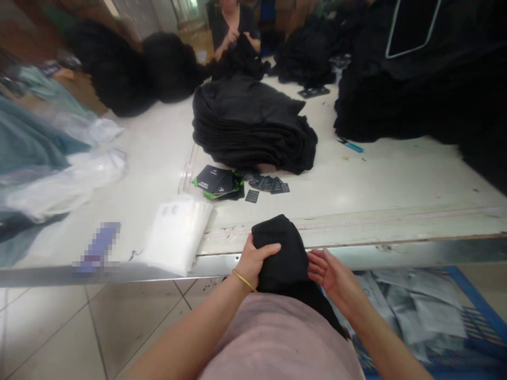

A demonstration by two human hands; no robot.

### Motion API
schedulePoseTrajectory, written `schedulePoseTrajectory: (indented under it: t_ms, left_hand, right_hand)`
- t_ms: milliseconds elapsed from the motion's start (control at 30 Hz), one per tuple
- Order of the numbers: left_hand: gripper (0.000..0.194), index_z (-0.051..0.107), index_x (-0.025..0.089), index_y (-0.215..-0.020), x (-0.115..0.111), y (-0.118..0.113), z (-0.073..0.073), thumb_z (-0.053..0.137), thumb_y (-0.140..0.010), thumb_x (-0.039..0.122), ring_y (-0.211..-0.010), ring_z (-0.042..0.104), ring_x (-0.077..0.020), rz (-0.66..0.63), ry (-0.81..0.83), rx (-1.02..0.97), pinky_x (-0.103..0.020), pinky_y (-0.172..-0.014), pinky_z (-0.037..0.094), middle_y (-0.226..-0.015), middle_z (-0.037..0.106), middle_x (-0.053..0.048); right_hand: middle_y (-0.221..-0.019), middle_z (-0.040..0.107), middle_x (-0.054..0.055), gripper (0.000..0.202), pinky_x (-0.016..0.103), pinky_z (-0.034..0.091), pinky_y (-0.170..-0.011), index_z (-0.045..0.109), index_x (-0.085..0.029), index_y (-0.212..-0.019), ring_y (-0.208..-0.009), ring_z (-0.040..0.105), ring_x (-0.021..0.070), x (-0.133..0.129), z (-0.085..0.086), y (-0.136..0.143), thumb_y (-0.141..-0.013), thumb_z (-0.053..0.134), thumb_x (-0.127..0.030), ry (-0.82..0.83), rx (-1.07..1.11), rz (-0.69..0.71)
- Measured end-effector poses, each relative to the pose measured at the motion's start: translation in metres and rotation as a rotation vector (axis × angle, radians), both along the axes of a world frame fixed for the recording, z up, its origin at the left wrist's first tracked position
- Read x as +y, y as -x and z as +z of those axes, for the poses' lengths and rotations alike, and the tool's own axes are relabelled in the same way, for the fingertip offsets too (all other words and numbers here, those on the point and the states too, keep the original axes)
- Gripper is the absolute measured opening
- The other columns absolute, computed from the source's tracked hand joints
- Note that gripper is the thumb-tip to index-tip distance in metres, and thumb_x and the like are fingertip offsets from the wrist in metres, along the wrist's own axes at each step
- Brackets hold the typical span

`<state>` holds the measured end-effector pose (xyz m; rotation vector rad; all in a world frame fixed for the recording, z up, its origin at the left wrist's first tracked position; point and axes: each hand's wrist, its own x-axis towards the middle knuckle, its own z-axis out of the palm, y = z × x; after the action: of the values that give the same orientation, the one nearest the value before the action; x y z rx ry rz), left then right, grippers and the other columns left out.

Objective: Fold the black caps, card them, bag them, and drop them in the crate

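Observation:
A folded black garment [279, 253] is held at the table's front edge, against my body. My left hand [257, 258] grips its left side, thumb on top and fingers underneath. Beside its right edge, my right hand [330, 274] has its fingers apart, with the fingertips at or near the cloth. Past the garment lie black-and-green cards [216, 180] and several small black tags [269, 183]. A stack of clear plastic bags [178, 229] is left of my left hand. Behind the cards is a tall pile of folded black garments [249, 124].
Black cloth heaps [400, 100] cover the right side; a phone-like object [412, 26] lies on top. Blue snips [350, 145] lie before them. Plastic-wrapped items [63, 179] are at left. A person [235, 31] works across the table. A blue crate [481, 330] holds packets at lower right.

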<state>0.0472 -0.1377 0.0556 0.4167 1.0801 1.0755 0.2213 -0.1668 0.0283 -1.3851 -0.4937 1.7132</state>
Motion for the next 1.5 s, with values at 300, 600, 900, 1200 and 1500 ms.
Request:
schedulePoseTrajectory:
  t_ms: [300,600,900,1200,1500]
  left_hand:
    - [0.080,0.039,0.016,-0.122,0.019,0.041,-0.014,0.079,-0.055,0.034,-0.098,0.058,-0.0233,-0.192,-0.262,0.639,-0.038,-0.089,0.045,-0.108,0.059,-0.011]
    - [0.075,0.040,0.007,-0.122,0.189,0.184,0.009,0.067,-0.066,0.049,-0.122,0.039,-0.0331,-0.067,-0.224,1.685,-0.040,-0.096,0.035,-0.129,0.044,-0.023]
    - [0.044,0.055,0.019,-0.105,0.182,0.198,0.015,0.058,-0.074,0.049,-0.093,0.059,-0.0250,-0.067,-0.266,1.887,-0.032,-0.077,0.043,-0.098,0.064,-0.009]
    - [0.028,0.059,0.017,-0.093,0.163,0.197,0.027,0.055,-0.077,0.039,-0.097,0.056,-0.0258,0.053,-0.295,1.850,-0.035,-0.080,0.043,-0.099,0.063,-0.010]
    - [0.031,0.049,0.019,-0.079,0.035,0.056,-0.011,0.053,-0.076,0.049,-0.044,0.051,-0.0101,-0.230,-0.186,0.879,-0.020,-0.037,0.038,-0.063,0.055,0.003]
  right_hand:
    - [-0.113,0.065,0.006,0.059,0.039,0.049,-0.086,0.047,-0.023,-0.125,-0.101,0.061,0.0234,0.024,0.010,0.071,-0.071,0.066,-0.039,-0.057,0.178,0.149]
    - [-0.088,0.072,0.004,0.040,0.032,0.055,-0.069,0.063,-0.018,-0.098,-0.076,0.067,0.0220,0.045,-0.004,0.043,-0.062,0.075,-0.032,0.052,-0.014,0.130]
    - [-0.098,0.070,0.009,0.046,0.032,0.055,-0.060,0.058,-0.018,-0.111,-0.074,0.068,0.0226,0.057,0.011,0.040,-0.072,0.064,-0.042,0.159,0.030,0.283]
    - [-0.100,0.070,0.007,0.044,0.034,0.055,-0.071,0.058,-0.020,-0.112,-0.092,0.065,0.0249,0.051,0.004,0.044,-0.072,0.064,-0.039,0.144,0.013,0.154]
    - [-0.112,0.065,0.005,0.051,0.038,0.049,-0.087,0.059,-0.022,-0.112,-0.105,0.058,0.0242,0.049,-0.015,0.072,-0.077,0.048,-0.057,-0.100,-0.005,0.009]
